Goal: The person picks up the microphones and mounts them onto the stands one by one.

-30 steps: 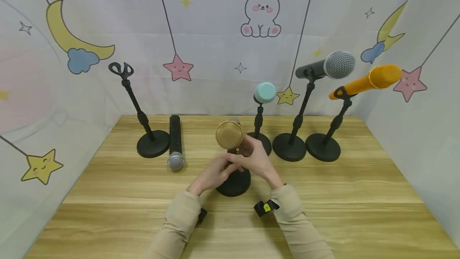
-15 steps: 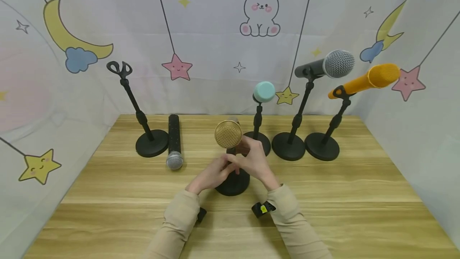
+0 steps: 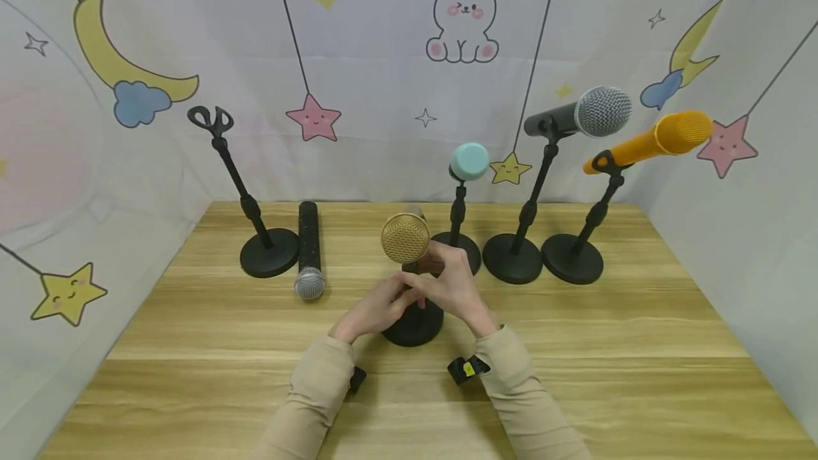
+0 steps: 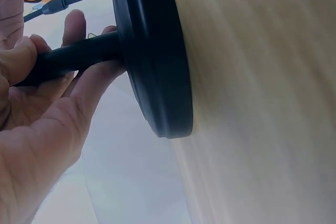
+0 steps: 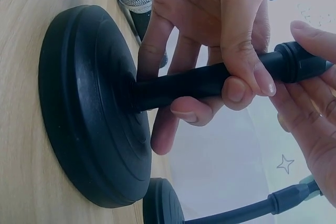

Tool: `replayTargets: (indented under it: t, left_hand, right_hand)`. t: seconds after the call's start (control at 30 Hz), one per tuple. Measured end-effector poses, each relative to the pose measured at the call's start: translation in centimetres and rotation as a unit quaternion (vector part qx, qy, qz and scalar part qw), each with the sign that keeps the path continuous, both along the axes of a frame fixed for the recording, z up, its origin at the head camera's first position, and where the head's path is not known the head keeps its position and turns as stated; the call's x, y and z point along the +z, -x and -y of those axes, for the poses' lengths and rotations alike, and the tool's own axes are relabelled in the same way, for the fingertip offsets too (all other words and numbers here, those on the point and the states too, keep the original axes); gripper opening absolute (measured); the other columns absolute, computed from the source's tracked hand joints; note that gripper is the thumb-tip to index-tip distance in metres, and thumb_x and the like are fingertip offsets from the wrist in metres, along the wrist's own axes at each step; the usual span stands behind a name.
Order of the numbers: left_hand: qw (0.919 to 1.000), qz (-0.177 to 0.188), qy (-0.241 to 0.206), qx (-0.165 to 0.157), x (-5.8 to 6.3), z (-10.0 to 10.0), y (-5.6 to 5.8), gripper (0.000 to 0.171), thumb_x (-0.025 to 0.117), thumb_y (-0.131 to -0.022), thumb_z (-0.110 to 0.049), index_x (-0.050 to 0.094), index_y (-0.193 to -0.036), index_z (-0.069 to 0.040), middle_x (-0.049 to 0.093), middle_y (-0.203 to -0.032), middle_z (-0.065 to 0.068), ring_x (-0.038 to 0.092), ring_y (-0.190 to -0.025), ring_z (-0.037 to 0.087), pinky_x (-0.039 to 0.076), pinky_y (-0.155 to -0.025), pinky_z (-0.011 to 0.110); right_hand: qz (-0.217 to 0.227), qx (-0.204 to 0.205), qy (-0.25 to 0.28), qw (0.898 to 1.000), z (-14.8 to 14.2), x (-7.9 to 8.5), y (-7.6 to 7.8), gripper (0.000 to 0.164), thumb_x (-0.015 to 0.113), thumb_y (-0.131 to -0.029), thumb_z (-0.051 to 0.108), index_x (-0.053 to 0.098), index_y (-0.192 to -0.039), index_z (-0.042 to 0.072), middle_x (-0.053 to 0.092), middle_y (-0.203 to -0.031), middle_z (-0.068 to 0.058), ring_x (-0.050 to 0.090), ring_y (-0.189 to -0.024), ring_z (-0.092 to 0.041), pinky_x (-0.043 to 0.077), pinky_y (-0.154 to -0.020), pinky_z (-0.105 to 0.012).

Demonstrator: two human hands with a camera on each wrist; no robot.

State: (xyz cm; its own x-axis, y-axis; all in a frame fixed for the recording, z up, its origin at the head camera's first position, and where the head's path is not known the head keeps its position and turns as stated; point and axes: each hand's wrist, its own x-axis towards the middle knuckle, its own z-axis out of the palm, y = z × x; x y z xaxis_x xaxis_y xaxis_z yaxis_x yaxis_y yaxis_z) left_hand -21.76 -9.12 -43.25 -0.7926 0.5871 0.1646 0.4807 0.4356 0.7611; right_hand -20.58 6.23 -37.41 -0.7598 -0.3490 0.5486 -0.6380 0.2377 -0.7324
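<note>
A gold-headed microphone (image 3: 405, 238) tops a black desk stand in the middle of the table, its round base (image 3: 414, 329) standing on the wood. My left hand (image 3: 377, 311) grips the stand's pole (image 5: 184, 83), with thumb and fingers wrapped round it above the base. Higher up, at the collar (image 5: 302, 62) of the pole, my right hand (image 3: 450, 282) has its thumb and fingers round the stand. Both hands are close together under the microphone head. Part of the right hand is cut off in the right wrist view.
At left stand a bare stand (image 3: 268, 250) with a clip and a black microphone (image 3: 309, 247) lying on the wooden table (image 3: 607, 382). Behind and right are stands with a mint microphone (image 3: 469, 162), a grey-headed microphone (image 3: 601, 112) and an orange microphone (image 3: 664, 140). A printed curtain hangs behind.
The head view has shifted very slightly. Both hands keep their hold on the stand in nearly the same place.
</note>
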Motion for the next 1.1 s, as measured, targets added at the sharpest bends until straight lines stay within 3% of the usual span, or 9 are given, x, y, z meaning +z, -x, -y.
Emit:
replayTargets:
  t: [0.1,0.2,0.27,0.33,0.73,1.1]
  left_hand:
    - [1.0000,0.007,-0.004,-0.005,1.0,-0.1,-0.6,0.025,0.041,-0.095,-0.021,0.058,-0.089,-0.004,0.061,-0.088,0.010,0.053,-0.081,0.021,0.041,-0.075,0.025]
    - [0.9999,0.014,-0.007,-0.006,1.0,-0.1,-0.6,0.025,0.040,-0.095,-0.019,0.058,-0.092,-0.002,0.061,-0.091,0.013,0.054,-0.085,0.024,0.040,-0.077,0.027]
    - [0.9998,0.018,-0.004,-0.006,1.0,-0.1,-0.5,0.024,0.040,-0.096,-0.018,0.057,-0.093,-0.002,0.061,-0.092,0.013,0.054,-0.087,0.024,0.041,-0.078,0.028]
    - [0.9999,0.014,-0.001,-0.005,0.0,0.1,0.0,0.024,0.040,-0.096,-0.021,0.058,-0.092,-0.005,0.061,-0.093,0.009,0.054,-0.086,0.019,0.041,-0.078,0.027]
    - [0.9997,0.023,0.003,0.000,0.0,0.2,-0.2,0.026,0.038,-0.096,-0.023,0.058,-0.092,-0.007,0.061,-0.096,0.007,0.050,-0.083,0.016,0.039,-0.074,0.026]
    - [0.9999,0.009,0.006,0.001,-0.1,0.2,-0.1,0.028,0.039,-0.096,-0.025,0.060,-0.092,-0.007,0.062,-0.095,0.006,0.051,-0.083,0.012,0.041,-0.075,0.024]
  right_hand:
    - [-0.007,0.001,-0.001,1.000,0.0,0.0,0.0,0.027,0.073,-0.071,0.003,0.061,-0.096,0.000,0.067,-0.085,-0.016,0.067,-0.073,-0.026,0.054,-0.067,-0.035]
    - [-0.013,0.004,0.000,1.000,0.0,0.0,0.0,0.027,0.072,-0.072,0.002,0.062,-0.096,-0.001,0.067,-0.085,-0.016,0.067,-0.073,-0.026,0.054,-0.067,-0.034]
    - [-0.017,0.008,0.003,1.000,0.0,0.0,0.0,0.026,0.071,-0.072,0.001,0.062,-0.096,-0.001,0.066,-0.086,-0.016,0.067,-0.074,-0.026,0.054,-0.067,-0.034]
    - [-0.024,0.013,0.006,1.000,0.0,0.0,0.0,0.026,0.071,-0.072,0.000,0.062,-0.096,-0.001,0.066,-0.087,-0.016,0.067,-0.074,-0.027,0.054,-0.067,-0.035]
    - [-0.043,0.023,0.014,0.999,0.1,-0.1,-0.1,0.027,0.070,-0.072,-0.002,0.062,-0.097,-0.001,0.065,-0.088,-0.017,0.066,-0.073,-0.028,0.054,-0.066,-0.037]
    - [-0.021,0.028,-0.005,0.999,-0.2,0.0,0.0,0.024,0.069,-0.074,0.000,0.063,-0.097,0.000,0.065,-0.089,-0.016,0.066,-0.076,-0.026,0.054,-0.069,-0.034]
